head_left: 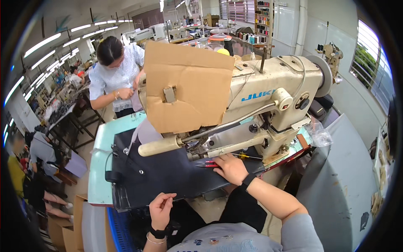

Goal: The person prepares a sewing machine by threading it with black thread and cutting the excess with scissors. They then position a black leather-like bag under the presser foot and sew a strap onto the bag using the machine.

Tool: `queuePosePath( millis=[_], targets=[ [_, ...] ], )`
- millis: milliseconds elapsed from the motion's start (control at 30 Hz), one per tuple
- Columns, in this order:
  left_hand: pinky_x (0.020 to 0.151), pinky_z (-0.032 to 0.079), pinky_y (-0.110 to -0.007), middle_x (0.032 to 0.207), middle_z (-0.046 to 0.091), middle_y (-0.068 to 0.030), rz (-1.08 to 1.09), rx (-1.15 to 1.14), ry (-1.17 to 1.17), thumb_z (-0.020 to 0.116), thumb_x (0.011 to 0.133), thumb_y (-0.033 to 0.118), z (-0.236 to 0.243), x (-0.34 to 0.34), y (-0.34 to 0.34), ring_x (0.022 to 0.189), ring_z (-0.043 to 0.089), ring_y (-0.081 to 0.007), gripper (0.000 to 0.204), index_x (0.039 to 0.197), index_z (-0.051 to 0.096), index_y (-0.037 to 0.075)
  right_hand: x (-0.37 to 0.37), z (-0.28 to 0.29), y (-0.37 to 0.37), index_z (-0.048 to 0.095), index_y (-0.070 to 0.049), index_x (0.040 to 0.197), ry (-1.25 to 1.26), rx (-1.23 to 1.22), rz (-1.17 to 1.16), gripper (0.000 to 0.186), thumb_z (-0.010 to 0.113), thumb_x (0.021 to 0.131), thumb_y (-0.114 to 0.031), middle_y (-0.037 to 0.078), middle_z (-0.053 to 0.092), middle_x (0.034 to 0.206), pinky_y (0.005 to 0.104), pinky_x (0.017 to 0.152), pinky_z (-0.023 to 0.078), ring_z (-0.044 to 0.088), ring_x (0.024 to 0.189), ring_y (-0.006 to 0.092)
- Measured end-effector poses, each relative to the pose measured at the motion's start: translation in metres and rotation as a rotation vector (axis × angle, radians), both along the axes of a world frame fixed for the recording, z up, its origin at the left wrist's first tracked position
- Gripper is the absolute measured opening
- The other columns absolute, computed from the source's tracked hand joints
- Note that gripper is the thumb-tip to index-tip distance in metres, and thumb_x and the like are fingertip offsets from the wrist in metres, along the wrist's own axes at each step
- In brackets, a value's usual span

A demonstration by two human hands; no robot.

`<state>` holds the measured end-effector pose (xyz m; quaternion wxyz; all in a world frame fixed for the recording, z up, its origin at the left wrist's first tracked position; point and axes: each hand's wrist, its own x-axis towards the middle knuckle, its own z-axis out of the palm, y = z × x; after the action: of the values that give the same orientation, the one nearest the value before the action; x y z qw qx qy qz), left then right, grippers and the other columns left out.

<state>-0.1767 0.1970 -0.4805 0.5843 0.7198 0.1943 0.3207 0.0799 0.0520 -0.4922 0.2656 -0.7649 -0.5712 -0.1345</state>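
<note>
Now my right hand point(230, 168) presses flat on the dark fabric point(168, 174), pinning it beside red snips point(208, 164), while my left hand point(161, 208) pinches, seemingly, thread.

Single view only, worn on the head, left of a side-by-side pair. Looks steeply down and forward over the wearer's own forearms, which enter from the lower edge. Sits close above the desk point(98, 168) and the cream sewing machine point(268, 96), both filling the middle. Wide fisheye: straight edges bow toward a dark round rim. Reaches far back past a co-worker point(115, 75) to ceiling lights and windows. Upright, unmirrored.
</note>
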Motion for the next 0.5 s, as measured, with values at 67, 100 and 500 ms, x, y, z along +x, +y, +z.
queuePosePath(
  millis=[67,100,500],
  targets=[
    [0.054,0.036,-0.019,0.072,0.052,-0.0021,0.01,-0.077,-0.078,0.054,0.086,-0.003,0.002,-0.004,0.003,0.059,0.046,-0.0065,0.012,0.093,0.064,-0.005,-0.001,-0.002,0.006,0.061,-0.004,0.087,-0.042,-0.086,0.013,0.017,0.063,0.078,-0.018,0.009,0.058,0.09,0.0359,0.076,0.049,0.056,0.093,0.0276],
    [0.054,0.036,-0.019,0.071,0.052,-0.0021,-0.003,-0.125,-0.135,0.054,0.087,-0.002,0.002,-0.007,0.007,0.058,0.046,-0.0069,0.012,0.093,0.064,-0.006,-0.002,-0.003,0.008,0.062,-0.004,0.086,-0.062,-0.13,0.015,0.016,0.062,0.078,-0.018,0.009,0.058,0.09,0.0355,0.076,0.048,0.055,0.093,0.0272],
    [0.07,0.042,-0.03,0.09,0.05,-0.0103,-0.071,-0.148,-0.651,0.057,0.084,0.007,0.051,0.009,0.007,0.087,0.05,-0.0212,0.006,0.083,0.06,0.002,-0.026,0.186,-0.097,0.054,-0.004,0.115,0.59,0.05,0.1,0.028,0.048,0.088,-0.003,0.014,0.062,0.092,0.0321,0.075,0.05,0.063,0.083,0.0252]
  ],
)
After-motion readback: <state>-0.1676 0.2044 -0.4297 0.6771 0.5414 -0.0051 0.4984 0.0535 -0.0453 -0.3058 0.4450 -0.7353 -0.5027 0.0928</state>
